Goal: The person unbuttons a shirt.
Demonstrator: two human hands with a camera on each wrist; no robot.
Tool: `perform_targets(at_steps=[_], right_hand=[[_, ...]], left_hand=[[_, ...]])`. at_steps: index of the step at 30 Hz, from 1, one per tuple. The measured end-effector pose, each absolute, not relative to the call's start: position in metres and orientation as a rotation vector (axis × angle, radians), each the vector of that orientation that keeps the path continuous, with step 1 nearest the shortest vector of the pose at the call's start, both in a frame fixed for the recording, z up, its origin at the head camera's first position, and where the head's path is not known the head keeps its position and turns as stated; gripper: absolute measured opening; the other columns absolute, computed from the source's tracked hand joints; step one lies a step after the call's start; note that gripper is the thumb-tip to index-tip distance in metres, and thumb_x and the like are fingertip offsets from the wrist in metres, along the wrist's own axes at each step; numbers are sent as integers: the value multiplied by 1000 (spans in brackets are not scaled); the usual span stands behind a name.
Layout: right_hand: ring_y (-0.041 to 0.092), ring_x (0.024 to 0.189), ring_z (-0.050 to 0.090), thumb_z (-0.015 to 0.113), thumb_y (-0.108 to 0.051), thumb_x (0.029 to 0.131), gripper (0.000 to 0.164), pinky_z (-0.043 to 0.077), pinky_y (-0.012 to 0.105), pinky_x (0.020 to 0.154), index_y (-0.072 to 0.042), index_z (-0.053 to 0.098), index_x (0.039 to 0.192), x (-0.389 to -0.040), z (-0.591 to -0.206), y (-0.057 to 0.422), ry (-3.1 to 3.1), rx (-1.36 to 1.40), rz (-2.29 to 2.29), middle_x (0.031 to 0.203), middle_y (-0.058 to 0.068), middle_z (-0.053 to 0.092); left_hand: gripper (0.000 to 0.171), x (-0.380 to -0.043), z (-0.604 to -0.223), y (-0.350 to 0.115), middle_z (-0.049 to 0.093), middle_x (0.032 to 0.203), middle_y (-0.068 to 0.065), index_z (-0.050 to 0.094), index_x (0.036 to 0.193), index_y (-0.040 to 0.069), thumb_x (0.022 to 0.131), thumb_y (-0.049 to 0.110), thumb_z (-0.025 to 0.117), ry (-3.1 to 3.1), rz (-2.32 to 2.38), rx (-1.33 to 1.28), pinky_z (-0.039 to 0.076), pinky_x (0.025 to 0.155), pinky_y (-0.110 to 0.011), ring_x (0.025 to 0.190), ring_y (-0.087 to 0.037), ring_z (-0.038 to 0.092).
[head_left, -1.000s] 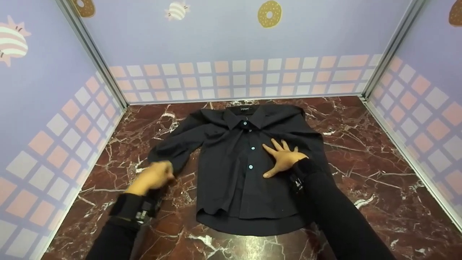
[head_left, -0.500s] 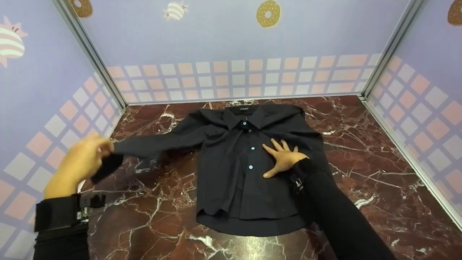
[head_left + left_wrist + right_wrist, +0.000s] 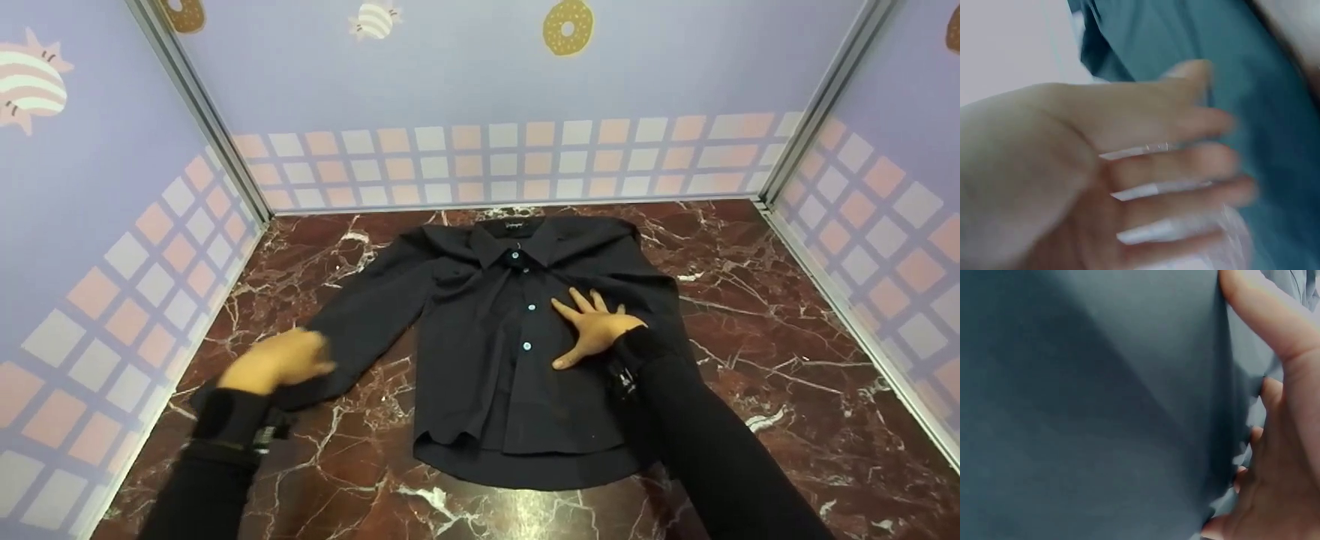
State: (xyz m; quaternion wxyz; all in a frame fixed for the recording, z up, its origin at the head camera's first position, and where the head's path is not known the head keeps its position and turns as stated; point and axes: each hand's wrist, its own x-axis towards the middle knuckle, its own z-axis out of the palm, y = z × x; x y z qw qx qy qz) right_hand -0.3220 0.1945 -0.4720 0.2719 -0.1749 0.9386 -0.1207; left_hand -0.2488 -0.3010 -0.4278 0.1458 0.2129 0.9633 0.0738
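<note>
A black button-up shirt (image 3: 465, 360) lies front up, collar (image 3: 517, 247) toward the back wall. Its left-side sleeve (image 3: 371, 315) slants out toward the front left. Over the lower part of that sleeve is my left hand (image 3: 285, 358), blurred. In the left wrist view the fingers of this hand (image 3: 1100, 146) are loosely extended with gaps between them, and no cloth is in them. My right hand (image 3: 596, 331) rests with spread fingers on the shirt front, right of the buttons (image 3: 527, 346). The right wrist view shows its fingertips against the dark cloth (image 3: 1100, 410).
The shirt is on a reddish-brown marbled tabletop (image 3: 780, 315). Lilac panels with pink and white squares enclose it at the back (image 3: 480, 82), left (image 3: 97, 195) and right (image 3: 915, 127).
My left hand pulled the sleeve out to the left, then came back right and let it go; the sleeve now lies straighter, slanting toward the front left. The right hand stayed in place.
</note>
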Motion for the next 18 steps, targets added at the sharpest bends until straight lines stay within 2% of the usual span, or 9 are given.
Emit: perform_targets(at_steps=[2, 4, 7, 10, 12, 14, 18], right_hand=[[52, 160, -9, 84, -71, 79, 128, 6, 82, 119, -24, 11, 173, -327, -464, 192, 2511, -462, -292, 178, 18, -6], [50, 161, 3, 83, -71, 80, 122, 15, 77, 121, -23, 20, 172, -333, -455, 190, 2525, -471, -267, 178, 19, 7], [46, 151, 38, 82, -55, 89, 91, 36, 69, 116, -11, 47, 160, -347, -441, 185, 2679, -496, -283, 164, 24, 41], [47, 124, 62, 75, -32, 99, 51, 49, 67, 103, 3, 66, 135, -366, -438, 180, 2987, -514, -339, 134, 29, 63], [49, 113, 65, 71, -21, 102, 35, 53, 68, 95, 6, 69, 124, -378, -442, 177, 3173, -489, -362, 123, 30, 65], [51, 106, 66, 69, -14, 104, 28, 55, 66, 90, 9, 69, 120, -389, -446, 175, 3277, -483, -382, 120, 32, 63], [50, 103, 66, 69, -11, 104, 37, 57, 59, 89, 10, 63, 134, -406, -455, 177, 3232, -474, -426, 133, 34, 53]], left_hand=[[20, -257, -427, -272, 69, 87, -6, 71, 88, 8, 99, 24, 76, 2867, 255, 737, 59, 81, -53, 82, -29, 68], [18, -268, -430, -244, 68, 91, -9, 70, 90, 9, 100, 23, 75, 2953, 280, 885, 58, 83, -54, 87, -32, 68], [17, -291, -431, -207, 67, 97, -12, 71, 92, 7, 99, 22, 76, 3059, 291, 1018, 57, 86, -54, 94, -37, 67], [16, -323, -431, -177, 69, 99, -15, 72, 95, 5, 98, 20, 77, 3166, 296, 1041, 56, 88, -56, 96, -40, 66], [16, -345, -431, -160, 70, 101, -17, 74, 99, 4, 98, 20, 77, 3222, 302, 970, 55, 91, -56, 99, -41, 66], [19, -366, -433, -147, 71, 108, -19, 76, 107, 2, 99, 19, 76, 3260, 266, 852, 53, 94, -57, 105, -43, 65], [33, -403, -442, -126, 65, 135, -23, 69, 132, -2, 105, 18, 67, 3258, 70, 599, 47, 107, -59, 127, -45, 58]])
